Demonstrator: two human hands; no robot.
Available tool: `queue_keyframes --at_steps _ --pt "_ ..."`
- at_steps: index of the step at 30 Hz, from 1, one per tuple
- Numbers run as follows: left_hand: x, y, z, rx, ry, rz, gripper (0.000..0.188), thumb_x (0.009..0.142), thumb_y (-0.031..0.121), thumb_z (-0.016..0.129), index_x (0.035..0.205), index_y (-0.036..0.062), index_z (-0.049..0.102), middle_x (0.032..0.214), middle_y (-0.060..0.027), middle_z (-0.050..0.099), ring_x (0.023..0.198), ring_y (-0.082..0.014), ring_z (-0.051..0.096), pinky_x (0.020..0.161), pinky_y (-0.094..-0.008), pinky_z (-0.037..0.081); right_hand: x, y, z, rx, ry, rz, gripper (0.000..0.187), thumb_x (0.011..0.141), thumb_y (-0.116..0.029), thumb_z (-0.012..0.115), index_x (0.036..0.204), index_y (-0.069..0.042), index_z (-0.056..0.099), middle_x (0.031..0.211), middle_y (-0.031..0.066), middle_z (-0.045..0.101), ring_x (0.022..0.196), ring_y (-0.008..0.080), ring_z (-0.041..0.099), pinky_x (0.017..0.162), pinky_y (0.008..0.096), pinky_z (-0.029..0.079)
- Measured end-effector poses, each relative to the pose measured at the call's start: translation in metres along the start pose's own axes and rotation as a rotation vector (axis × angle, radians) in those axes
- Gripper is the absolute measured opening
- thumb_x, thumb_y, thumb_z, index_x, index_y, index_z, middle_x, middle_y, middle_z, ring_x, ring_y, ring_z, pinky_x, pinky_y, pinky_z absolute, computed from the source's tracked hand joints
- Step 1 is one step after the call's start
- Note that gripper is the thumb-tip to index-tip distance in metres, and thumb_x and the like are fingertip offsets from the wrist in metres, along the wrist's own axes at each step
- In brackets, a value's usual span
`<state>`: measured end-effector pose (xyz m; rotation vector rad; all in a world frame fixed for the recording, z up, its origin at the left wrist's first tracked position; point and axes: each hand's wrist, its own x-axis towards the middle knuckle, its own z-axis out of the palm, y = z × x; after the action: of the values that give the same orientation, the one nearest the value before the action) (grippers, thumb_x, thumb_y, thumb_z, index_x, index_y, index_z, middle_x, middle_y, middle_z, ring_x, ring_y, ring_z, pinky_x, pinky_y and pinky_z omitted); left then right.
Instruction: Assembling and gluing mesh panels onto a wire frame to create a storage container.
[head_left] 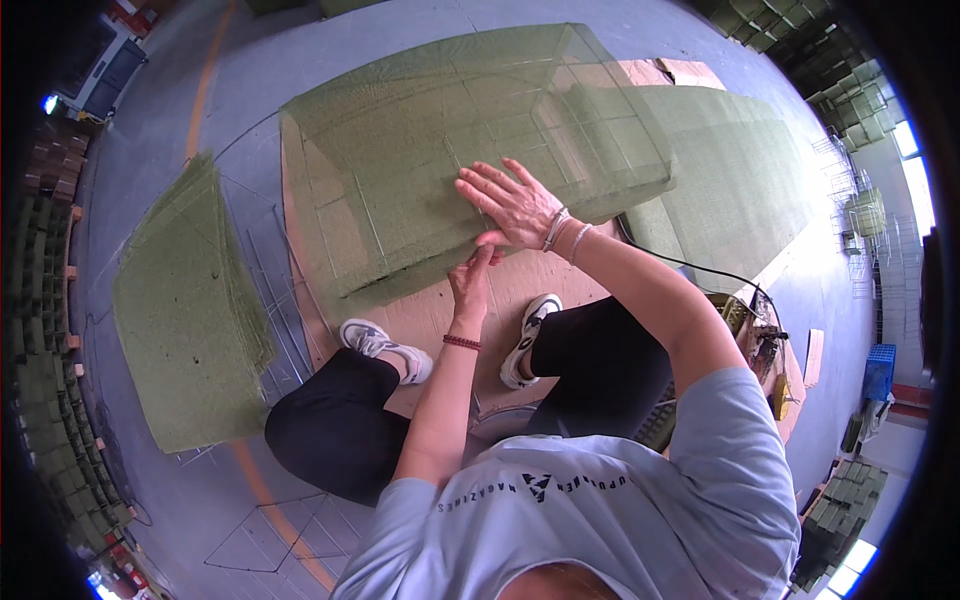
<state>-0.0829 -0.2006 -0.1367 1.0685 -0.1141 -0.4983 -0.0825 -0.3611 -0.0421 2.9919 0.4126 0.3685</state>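
A green mesh cover stretched over a thin wire frame lies in front of me on brown cardboard. My right hand rests on the mesh near its close edge, fingers outstretched and apart. Just below it, my left hand is closed at that same edge, its fingers pinched together on the mesh. The fingertips of the left hand are partly hidden, and the right thumb comes close to them.
Flat green mesh sheets lie at the right, with a stack of mesh pieces at the left. A black cable runs to tools by my right knee. A bare wire frame is on the floor, lower left.
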Motion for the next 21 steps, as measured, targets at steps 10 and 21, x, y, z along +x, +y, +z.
queue_keyframes --at_steps 10,21 --pt "0.0 -0.016 -0.027 -0.074 0.054 -0.143 0.024 0.089 0.017 0.067 0.105 0.0013 0.061 0.105 -0.0051 0.063 0.098 -0.0134 0.059 0.086 -0.03 0.046 0.023 -0.05 -0.002 0.182 0.067 0.027 0.096 0.084 -0.076 0.024 0.147 -0.003 0.022 0.15 0.0139 0.032 0.137 0.0291 0.032 0.111 0.0485 0.026" --pt "0.002 -0.003 -0.034 -0.057 -0.043 -0.037 0.049 0.091 0.014 0.064 0.135 0.0061 0.044 0.132 -0.0063 0.051 0.118 -0.0167 0.051 0.098 -0.034 0.043 0.015 -0.063 0.016 0.128 0.186 0.248 0.088 0.085 -0.07 0.033 0.146 -0.006 0.028 0.149 0.01 0.035 0.136 0.0252 0.033 0.11 0.0453 0.027"
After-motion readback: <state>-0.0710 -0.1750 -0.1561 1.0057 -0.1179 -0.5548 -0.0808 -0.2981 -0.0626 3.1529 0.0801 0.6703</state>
